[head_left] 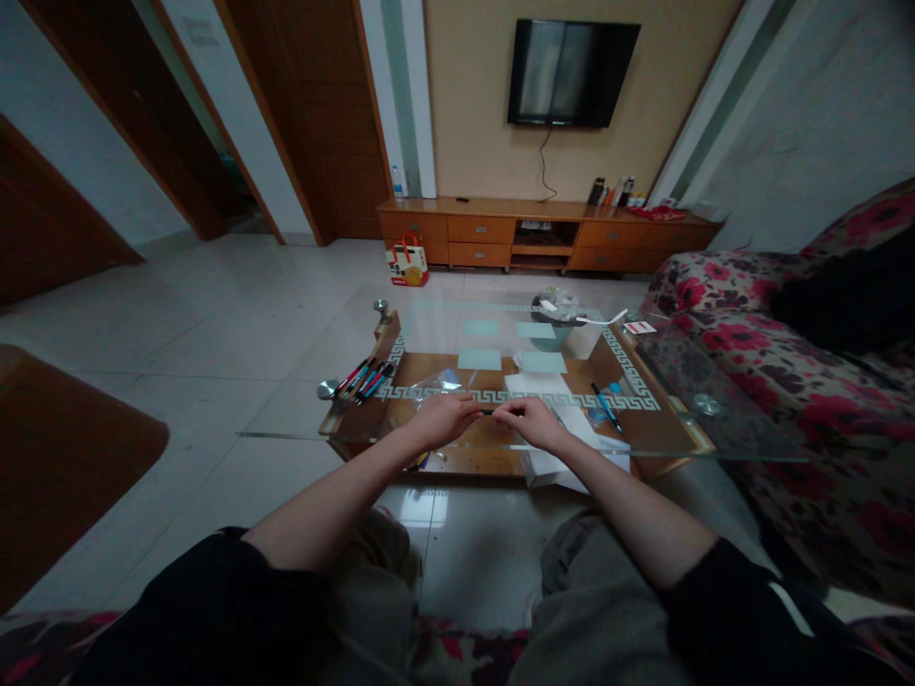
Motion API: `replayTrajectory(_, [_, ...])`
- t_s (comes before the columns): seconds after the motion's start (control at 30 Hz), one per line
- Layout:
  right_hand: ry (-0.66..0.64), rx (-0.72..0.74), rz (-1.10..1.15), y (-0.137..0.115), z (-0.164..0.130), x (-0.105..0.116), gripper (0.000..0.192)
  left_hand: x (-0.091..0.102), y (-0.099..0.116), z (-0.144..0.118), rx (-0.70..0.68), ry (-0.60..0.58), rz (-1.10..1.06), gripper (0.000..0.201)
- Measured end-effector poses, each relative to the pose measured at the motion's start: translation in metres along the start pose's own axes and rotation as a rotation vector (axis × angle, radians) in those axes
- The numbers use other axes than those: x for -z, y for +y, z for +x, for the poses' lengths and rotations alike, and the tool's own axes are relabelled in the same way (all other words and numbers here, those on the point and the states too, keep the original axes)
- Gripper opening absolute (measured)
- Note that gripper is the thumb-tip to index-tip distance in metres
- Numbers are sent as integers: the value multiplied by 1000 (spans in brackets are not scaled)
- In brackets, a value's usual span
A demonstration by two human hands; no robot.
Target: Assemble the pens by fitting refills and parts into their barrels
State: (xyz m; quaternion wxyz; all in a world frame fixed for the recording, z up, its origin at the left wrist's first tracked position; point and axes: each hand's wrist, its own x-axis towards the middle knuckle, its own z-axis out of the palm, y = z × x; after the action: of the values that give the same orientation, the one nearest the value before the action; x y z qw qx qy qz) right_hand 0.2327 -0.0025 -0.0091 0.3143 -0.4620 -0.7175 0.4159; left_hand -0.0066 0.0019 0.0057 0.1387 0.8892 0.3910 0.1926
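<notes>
My left hand (449, 419) and my right hand (530, 421) meet over the near side of the glass table (300, 419), both with fingers pinched. Between the fingertips shows a short bit of a thin dark pen-like rod (487, 412); most of it is covered by the fingers. Just beyond my left hand lies a clear plastic bag (437, 383). To the left is a bunch of several pens (366, 379) in red, blue and black. Right of my right hand, a blue and black pen (606, 408) lies by itself.
A white box (547, 467) shows under the glass on the right. A basket (554, 333) with crumpled plastic stands farther back, near a white and red card (640, 327). A floral sofa (743, 324) borders the right side. A wooden piece (71, 457) stands at left.
</notes>
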Motion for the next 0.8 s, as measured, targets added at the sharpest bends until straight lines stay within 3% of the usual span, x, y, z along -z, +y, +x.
replayTrajectory(0.2, [47, -16, 42, -7, -1, -2, 43, 1, 1, 0, -10, 7, -52, 30])
replayTrajectory(0.4, [20, -83, 10, 5, 3, 1, 56, 2, 3, -1, -24, 37, -98, 26])
replayTrajectory(0.8, [36, -62, 91, 8, 3, 1, 39, 3, 3, 0, 0, 39, -80, 23])
